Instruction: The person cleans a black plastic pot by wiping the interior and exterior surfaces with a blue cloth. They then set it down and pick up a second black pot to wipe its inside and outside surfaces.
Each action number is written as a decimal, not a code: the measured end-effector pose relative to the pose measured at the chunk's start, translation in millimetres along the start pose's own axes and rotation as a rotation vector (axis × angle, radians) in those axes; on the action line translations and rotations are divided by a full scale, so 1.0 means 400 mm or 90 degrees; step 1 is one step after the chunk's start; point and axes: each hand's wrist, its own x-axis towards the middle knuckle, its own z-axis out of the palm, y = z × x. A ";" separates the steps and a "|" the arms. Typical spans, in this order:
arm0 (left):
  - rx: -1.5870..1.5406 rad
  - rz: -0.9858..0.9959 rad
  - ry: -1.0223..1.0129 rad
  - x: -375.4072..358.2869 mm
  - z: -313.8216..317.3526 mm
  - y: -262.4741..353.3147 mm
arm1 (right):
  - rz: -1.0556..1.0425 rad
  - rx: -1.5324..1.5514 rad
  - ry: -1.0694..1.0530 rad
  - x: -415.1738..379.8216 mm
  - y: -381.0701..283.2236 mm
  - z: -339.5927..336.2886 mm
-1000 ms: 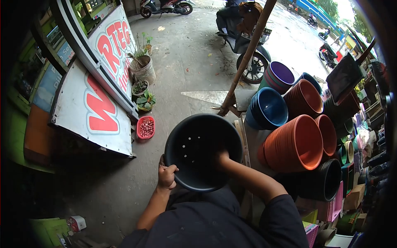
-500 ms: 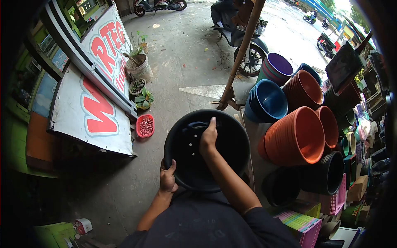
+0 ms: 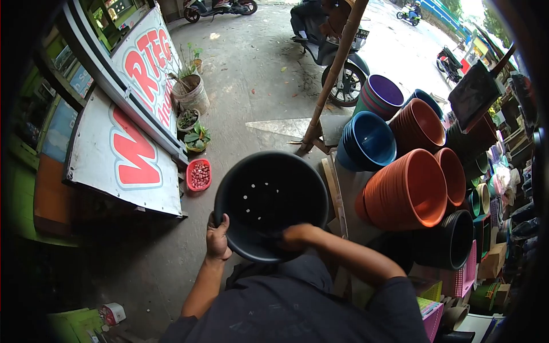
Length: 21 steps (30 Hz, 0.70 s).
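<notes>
A large round black plant pot (image 3: 274,161) is held in front of my body, its mouth facing up toward me. Several small holes in its bottom let light through. My left hand (image 3: 218,237) grips the pot's left rim, thumb along the outside near the edge. Inside the pot, low on the near right wall, is my right hand (image 3: 297,236), blurred and bent at the wrist. What looks like a dark cloth (image 3: 267,239) shows by its fingers, hard to tell from the black wall. The fingers themselves are mostly hidden.
Stacked orange pots (image 3: 400,188), blue pots (image 3: 369,140) and black pots (image 3: 449,243) stand at my right. A bamboo pole (image 3: 334,74) rises ahead, before a parked motorcycle (image 3: 343,68). At left are a signboard (image 3: 123,154), a red basket (image 3: 199,175) and potted plants (image 3: 195,137).
My right hand has moved from the pot's far inner side down to the near wall. The pot has shifted slightly left, and my left hand with it, keeping its hold on the rim.
</notes>
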 end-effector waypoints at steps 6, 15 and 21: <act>0.014 -0.086 -0.027 -0.007 0.056 -0.003 | 0.103 -0.294 0.424 0.083 0.255 -0.051; -0.006 -0.027 -0.059 0.000 0.082 0.006 | 0.075 -0.163 0.093 0.075 0.167 0.076; 0.018 0.007 -0.051 -0.027 0.055 -0.064 | -0.232 0.621 0.296 0.214 0.004 0.242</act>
